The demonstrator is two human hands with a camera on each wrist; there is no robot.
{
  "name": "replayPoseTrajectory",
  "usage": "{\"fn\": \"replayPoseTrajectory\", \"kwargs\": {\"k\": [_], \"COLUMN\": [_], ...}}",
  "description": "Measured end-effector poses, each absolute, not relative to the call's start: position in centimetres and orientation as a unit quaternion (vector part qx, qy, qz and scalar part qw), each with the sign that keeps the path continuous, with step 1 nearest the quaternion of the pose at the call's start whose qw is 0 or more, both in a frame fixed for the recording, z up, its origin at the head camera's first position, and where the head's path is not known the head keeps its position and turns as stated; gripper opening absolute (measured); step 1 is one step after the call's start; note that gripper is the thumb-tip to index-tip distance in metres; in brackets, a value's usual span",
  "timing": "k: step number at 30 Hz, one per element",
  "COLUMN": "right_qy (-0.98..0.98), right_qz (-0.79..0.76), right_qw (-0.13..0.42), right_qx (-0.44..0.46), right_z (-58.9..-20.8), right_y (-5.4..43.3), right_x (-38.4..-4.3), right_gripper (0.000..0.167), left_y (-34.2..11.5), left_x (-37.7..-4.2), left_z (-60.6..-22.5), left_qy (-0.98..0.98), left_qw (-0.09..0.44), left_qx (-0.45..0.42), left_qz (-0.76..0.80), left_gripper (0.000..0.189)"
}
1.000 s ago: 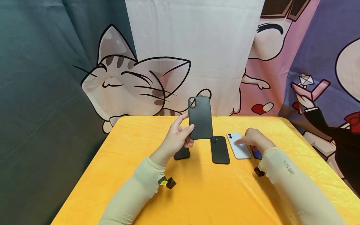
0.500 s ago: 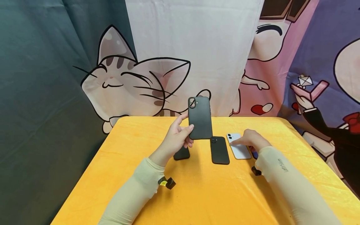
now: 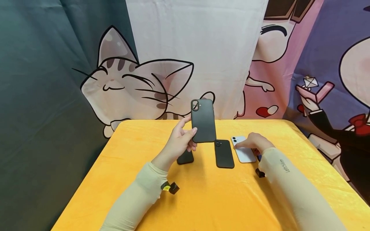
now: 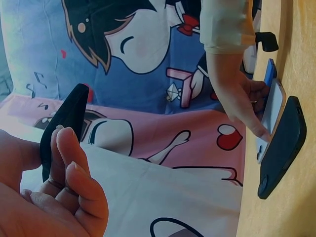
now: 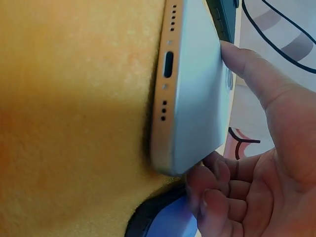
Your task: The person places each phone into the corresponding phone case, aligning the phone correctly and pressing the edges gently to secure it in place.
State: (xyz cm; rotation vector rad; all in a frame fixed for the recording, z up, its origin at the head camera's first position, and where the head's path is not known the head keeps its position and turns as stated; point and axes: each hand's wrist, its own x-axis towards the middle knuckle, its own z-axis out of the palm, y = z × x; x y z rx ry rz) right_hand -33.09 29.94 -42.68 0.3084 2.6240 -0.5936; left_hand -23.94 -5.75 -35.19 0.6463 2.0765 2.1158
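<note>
My left hand (image 3: pixel 180 141) holds a black phone case (image 3: pixel 203 123) upright above the table, thumb on its lower left edge. The background shows through its camera opening. In the left wrist view the case (image 4: pixel 66 118) appears edge-on. My right hand (image 3: pixel 257 141) grips a white phone (image 3: pixel 245 154) lying back up on the table. In the right wrist view its thumb is at one long side of the white phone (image 5: pixel 200 98) and its curled fingers are at the other. A blue phone (image 5: pixel 170 219) with a dark rim lies beside it, mostly hidden from the head view.
A black phone (image 3: pixel 224 154) lies left of the white one. Another dark phone-shaped thing (image 3: pixel 185 158) lies partly hidden below my left hand. The table has a yellow cloth (image 3: pixel 202 199). A printed cartoon curtain (image 3: pixel 162 32) hangs behind its far edge.
My right thumb has slid left across the white phone to its left edge, and the right hand has shifted slightly left. The left hand keeps holding the case up.
</note>
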Motion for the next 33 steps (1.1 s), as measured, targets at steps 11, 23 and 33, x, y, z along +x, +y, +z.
{"fn": "replayPoseTrajectory", "kwargs": {"k": [11, 23, 33], "right_qy": [0.951, 0.919, 0.914], "right_qz": [-0.215, -0.327, -0.344], "right_qw": [0.2, 0.211, 0.204], "right_qx": [0.101, 0.071, 0.06], "right_z": [-43.1, -43.7, -44.0], "right_y": [30.5, 31.8, 31.4], "right_x": [-33.1, -33.5, -32.9], "right_gripper": [0.11, 0.053, 0.056], "left_y": [-6.0, -6.2, -6.7], "left_x": [-23.8, -24.0, -23.8], "left_z": [-35.0, -34.7, -34.4], "left_qy": [0.68, 0.674, 0.679], "left_qw": [0.049, 0.046, 0.039], "left_qx": [0.219, 0.234, 0.229], "left_qz": [0.698, 0.699, 0.697], "left_gripper": [0.047, 0.047, 0.047]}}
